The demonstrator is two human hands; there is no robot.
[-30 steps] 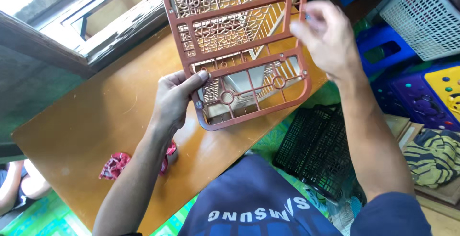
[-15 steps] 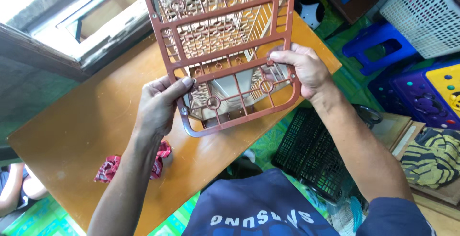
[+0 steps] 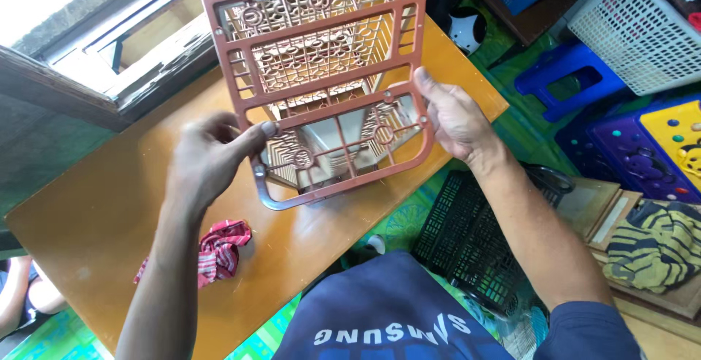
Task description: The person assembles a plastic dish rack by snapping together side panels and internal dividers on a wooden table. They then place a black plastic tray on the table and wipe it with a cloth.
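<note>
A reddish-brown plastic lattice rack (image 3: 314, 75) with openwork panels stands tilted over the wooden table (image 3: 109, 207). My left hand (image 3: 208, 163) grips the rack's lower left corner, thumb on the frame. The lower right edge is held by my right hand (image 3: 456, 119), fingers against the frame. A cream plastic part shows through the rack's lower openings.
A red patterned cloth (image 3: 215, 250) lies on the table near my left forearm. A black plastic crate (image 3: 475, 236) sits on the floor right of the table. White basket (image 3: 635, 31), blue stool (image 3: 573, 75) and purple and yellow stools (image 3: 650, 141) stand at right. Another person's arm (image 3: 29, 294) is at lower left.
My right hand came down from the rack's upper right edge to its lower right edge. The rack shifted left and slightly lower, and my left hand moved left with it.
</note>
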